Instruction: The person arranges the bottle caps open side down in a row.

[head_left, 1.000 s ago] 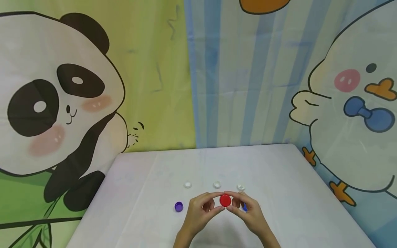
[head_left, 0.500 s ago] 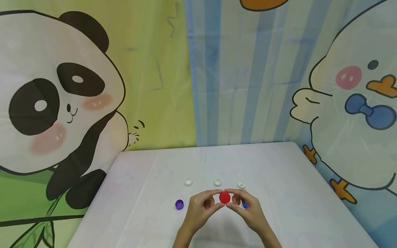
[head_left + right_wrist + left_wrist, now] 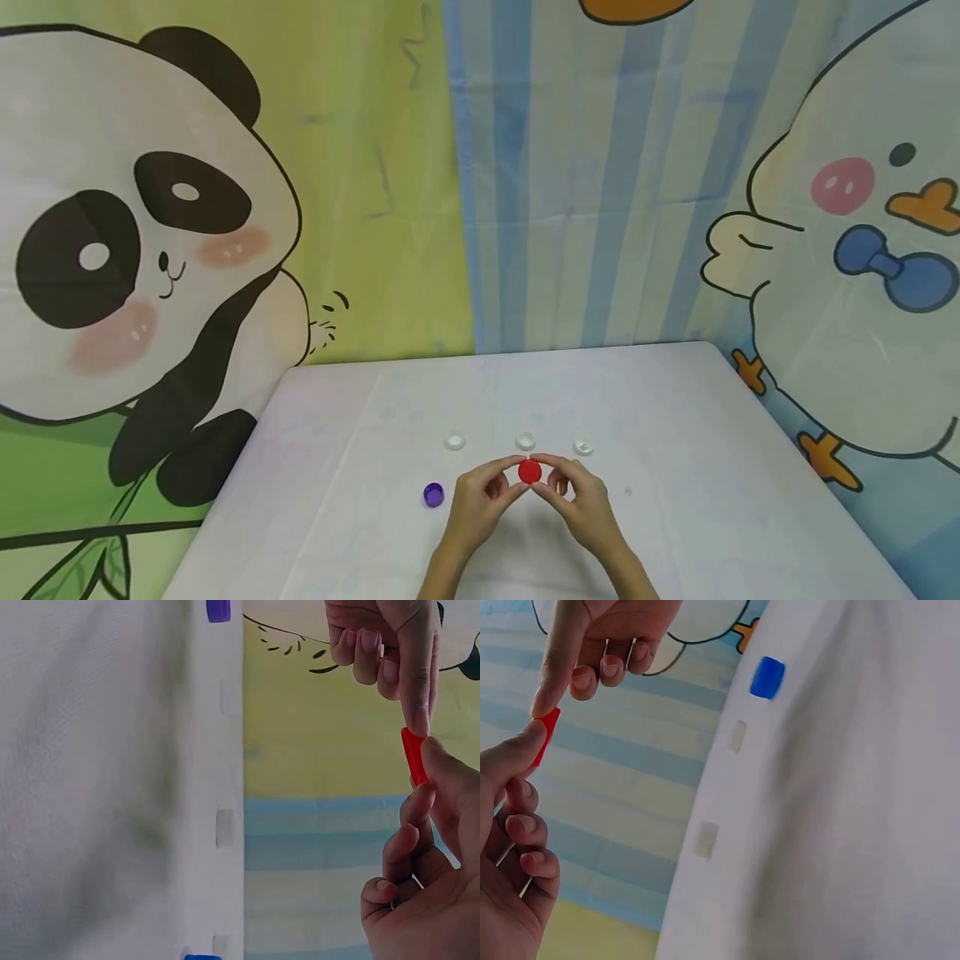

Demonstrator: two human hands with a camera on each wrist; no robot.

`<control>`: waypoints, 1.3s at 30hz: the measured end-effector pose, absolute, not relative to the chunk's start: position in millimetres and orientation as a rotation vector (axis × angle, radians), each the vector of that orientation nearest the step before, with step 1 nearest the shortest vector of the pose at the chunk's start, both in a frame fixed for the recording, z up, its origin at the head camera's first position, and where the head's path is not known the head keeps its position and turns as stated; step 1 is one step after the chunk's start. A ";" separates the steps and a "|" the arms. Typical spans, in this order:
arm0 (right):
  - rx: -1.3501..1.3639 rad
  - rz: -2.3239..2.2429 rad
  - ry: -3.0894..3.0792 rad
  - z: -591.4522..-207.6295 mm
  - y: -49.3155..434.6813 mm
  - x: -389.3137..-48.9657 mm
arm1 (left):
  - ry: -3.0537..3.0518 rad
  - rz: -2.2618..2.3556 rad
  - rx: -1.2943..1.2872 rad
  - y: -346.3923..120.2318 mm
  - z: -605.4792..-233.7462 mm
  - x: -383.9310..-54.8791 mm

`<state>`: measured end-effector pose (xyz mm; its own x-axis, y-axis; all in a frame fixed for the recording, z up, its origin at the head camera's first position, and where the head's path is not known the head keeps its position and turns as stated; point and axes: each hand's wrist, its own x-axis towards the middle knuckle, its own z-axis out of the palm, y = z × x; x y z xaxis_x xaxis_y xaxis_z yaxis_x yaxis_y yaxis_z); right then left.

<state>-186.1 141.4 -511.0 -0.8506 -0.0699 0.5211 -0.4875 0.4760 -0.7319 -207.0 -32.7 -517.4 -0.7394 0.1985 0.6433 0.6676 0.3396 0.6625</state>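
Cartoon-printed cloth (image 3: 405,250) is hanging behind a white-covered table (image 3: 360,433), with a panda (image 3: 150,250) showing at nine o'clock in the head view and a white bird (image 3: 847,350) in a blue bow tie showing at three.

At the near part of the table, a person's two bare hands are meeting around a small round red cap (image 3: 529,472), lifted clear of the surface, its smooth disc face turning toward the wearer. The left hand (image 3: 477,497) is pinching it from nine o'clock, the right hand (image 3: 577,497) from three; on each, thumb and forefinger are parting only as far as the cap's width, index tips pressing at twelve and thumbs at six. The other fingers are curling loosely, holding nothing.

Around the red cap, a purple cap (image 3: 433,495) is lying hollow side up between eight and nine o'clock. White pieces, probably caps too but too faint to be sure, are resting at ten (image 3: 454,442), twelve (image 3: 526,441) and two. A blue cap (image 3: 768,678) is sitting toward four, mostly hiding behind the right hand.

Holding the red cap aloft seems to be the present step; moving on would be calling for light, even pressure, with one pinch securing it before the other is loosening.
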 end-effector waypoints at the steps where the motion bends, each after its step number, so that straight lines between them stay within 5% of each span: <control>1: 0.440 1.330 -2.311 -513.7 140.1 -187.4 | -2.166 -1.381 -0.749 -32.8 -521.0 -208.4; 39: 0.298 1.497 -2.587 -579.8 138.2 -203.0 | -2.521 -1.250 -0.623 -43.1 -590.5 -220.6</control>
